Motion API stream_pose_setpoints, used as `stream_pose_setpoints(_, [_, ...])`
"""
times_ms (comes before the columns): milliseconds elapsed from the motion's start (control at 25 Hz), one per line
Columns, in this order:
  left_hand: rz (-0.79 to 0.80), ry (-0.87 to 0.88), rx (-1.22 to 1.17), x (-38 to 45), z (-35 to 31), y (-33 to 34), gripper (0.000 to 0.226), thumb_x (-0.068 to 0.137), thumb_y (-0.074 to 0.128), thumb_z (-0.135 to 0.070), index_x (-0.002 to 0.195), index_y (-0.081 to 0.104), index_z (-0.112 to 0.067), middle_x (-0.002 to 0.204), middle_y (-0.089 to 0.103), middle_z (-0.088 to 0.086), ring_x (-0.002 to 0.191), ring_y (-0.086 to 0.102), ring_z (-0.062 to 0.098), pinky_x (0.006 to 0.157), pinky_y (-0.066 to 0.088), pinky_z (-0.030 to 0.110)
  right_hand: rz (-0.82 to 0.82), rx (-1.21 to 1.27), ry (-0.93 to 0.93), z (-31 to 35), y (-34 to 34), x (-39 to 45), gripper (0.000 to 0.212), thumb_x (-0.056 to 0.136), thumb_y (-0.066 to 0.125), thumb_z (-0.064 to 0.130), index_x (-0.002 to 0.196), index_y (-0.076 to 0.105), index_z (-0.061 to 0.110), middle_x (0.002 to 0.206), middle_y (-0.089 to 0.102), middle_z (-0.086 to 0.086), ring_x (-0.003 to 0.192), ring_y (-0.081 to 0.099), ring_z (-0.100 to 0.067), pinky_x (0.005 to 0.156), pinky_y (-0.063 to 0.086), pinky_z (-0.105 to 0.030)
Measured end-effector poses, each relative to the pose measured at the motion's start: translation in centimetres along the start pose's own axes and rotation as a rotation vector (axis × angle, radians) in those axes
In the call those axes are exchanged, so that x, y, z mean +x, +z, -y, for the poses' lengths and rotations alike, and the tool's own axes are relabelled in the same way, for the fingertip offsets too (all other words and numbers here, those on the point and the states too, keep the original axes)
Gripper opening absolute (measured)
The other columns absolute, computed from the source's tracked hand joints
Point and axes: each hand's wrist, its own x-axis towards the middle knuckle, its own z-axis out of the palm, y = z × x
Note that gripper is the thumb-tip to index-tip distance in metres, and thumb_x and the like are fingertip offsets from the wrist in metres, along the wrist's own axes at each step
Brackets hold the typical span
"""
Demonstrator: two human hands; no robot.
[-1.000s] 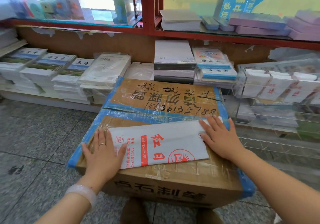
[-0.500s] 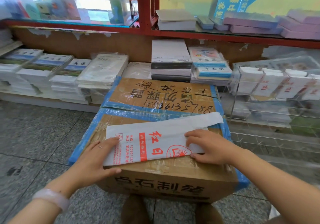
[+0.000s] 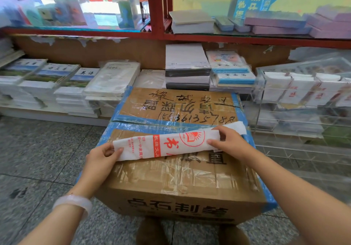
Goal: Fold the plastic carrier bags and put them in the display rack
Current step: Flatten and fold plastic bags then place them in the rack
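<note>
A white plastic carrier bag (image 3: pixel 171 144) with red print lies as a long narrow strip across the top of a taped cardboard box (image 3: pixel 176 180). My left hand (image 3: pixel 100 159) pinches the strip's left end between thumb and fingers. My right hand (image 3: pixel 229 142) grips the strip near its right end, and a short white tail sticks out past the fingers. To the right stands a clear acrylic display rack (image 3: pixel 303 111); its upper compartments hold several folded white bags with red print.
Stacks of books and wrapped paper (image 3: pixel 106 81) line the low ledge behind the box. Above runs a red-framed glass shelf (image 3: pixel 157 34) with more goods. Grey speckled floor tiles (image 3: pixel 38 149) spread out at the left. The box stands close to the rack.
The bag was a wider band with both hands lying flat on it. Both hands then took its near edge and turned it over, so it is now a narrower strip showing other print.
</note>
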Motion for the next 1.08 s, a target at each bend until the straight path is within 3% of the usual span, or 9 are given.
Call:
stream_pose_setpoints(160, [-0.143,-0.107,0.074,0.5,-1.0,0.9,0.006,0.089,0.060,-0.018,0.095,0.062,-0.017,0.078,0.062,-0.005,0.079,0.058,0.019,0.073,0.046,0.036,-0.289,0.111,0.099,0.4,1.3,0.9,0.011,0.090,0.062,0.025,0.095,0.057,0.016,0.083,0.057,0.003,0.083,0.055,-0.018,0.067,0.048,-0.028])
stream_pose_setpoints(240, [-0.168,-0.124,0.107,0.4,-1.5,1.2,0.008,0.088,0.058,-0.014,0.095,0.057,-0.018,0.074,0.056,-0.007,0.076,0.056,0.021,0.073,0.048,0.038,-0.468,0.013,0.092,1.4,2.0,1.0,0.020,0.093,0.057,0.026,0.108,0.057,0.014,0.095,0.058,0.000,0.090,0.055,-0.019,0.074,0.047,-0.031])
stream_pose_setpoints(320, [-0.176,-0.148,0.122,0.4,-1.8,1.3,0.011,0.087,0.058,-0.013,0.095,0.054,-0.018,0.075,0.054,-0.006,0.073,0.056,0.021,0.072,0.050,0.039,-0.586,-0.243,-0.162,2.7,3.0,0.5,0.026,0.093,0.056,0.018,0.118,0.057,0.011,0.113,0.057,-0.006,0.104,0.054,-0.023,0.084,0.046,-0.034])
stream_pose_setpoints(440, [-0.171,-0.173,0.146,0.4,-1.9,1.2,0.013,0.087,0.058,-0.014,0.096,0.052,-0.020,0.076,0.050,-0.009,0.073,0.053,0.018,0.072,0.050,0.039,-0.337,-0.722,-0.650,4.1,6.6,-0.2,0.038,0.093,0.047,0.029,0.130,0.054,0.020,0.135,0.053,-0.008,0.126,0.047,-0.030,0.108,0.030,-0.054])
stream_pose_setpoints(600, [-0.107,-0.144,0.165,0.2,-2.0,1.1,0.017,0.087,0.057,-0.013,0.102,0.050,-0.018,0.086,0.060,0.002,0.075,0.056,0.019,0.061,0.043,0.034,0.200,-0.865,-0.483,4.4,9.1,0.1,0.072,0.082,-0.008,0.062,0.149,0.011,0.041,0.159,0.003,0.004,0.146,-0.007,-0.024,0.107,-0.021,-0.053])
stream_pose_setpoints(720, [-0.148,-0.097,0.208,0.2,-2.6,0.7,0.033,0.086,0.056,-0.010,0.117,0.045,-0.014,0.088,0.059,0.004,0.089,0.055,0.028,0.073,0.043,0.039,0.281,-0.849,-0.422,3.9,9.4,0.6,0.081,0.071,-0.015,0.064,0.148,0.001,0.044,0.159,-0.007,0.009,0.146,-0.012,-0.021,0.108,-0.020,-0.054])
stream_pose_setpoints(840, [-0.248,0.291,0.429,-0.5,-4.5,3.1,0.045,0.086,0.057,-0.006,0.130,0.046,-0.002,0.125,0.052,0.020,0.116,0.046,0.036,0.097,0.035,0.043,0.298,-0.840,-0.416,3.8,9.6,0.8,0.079,0.072,-0.015,0.065,0.147,-0.001,0.045,0.159,-0.008,0.010,0.145,-0.013,-0.020,0.110,-0.017,-0.056])
stream_pose_setpoints(960, [0.200,0.546,0.805,-1.3,-4.8,7.8,0.060,0.097,0.011,-0.041,0.150,0.012,-0.014,0.158,0.005,0.004,0.145,0.002,0.021,0.116,-0.002,0.038,0.290,-0.848,-0.418,3.8,9.7,0.8,0.082,0.074,-0.018,0.068,0.149,0.000,0.040,0.158,-0.009,0.010,0.146,-0.012,-0.019,0.112,-0.014,-0.056])
stream_pose_setpoints(1080, [0.324,0.357,1.034,0.0,-2.6,7.8,0.087,0.070,-0.026,-0.052,0.149,-0.009,-0.020,0.157,-0.012,-0.003,0.144,-0.014,0.011,0.113,-0.014,0.037,0.282,-0.850,-0.387,3.2,9.3,0.8,0.086,0.069,-0.021,0.064,0.149,-0.002,0.039,0.158,-0.010,0.012,0.145,-0.012,-0.015,0.112,-0.015,-0.051])
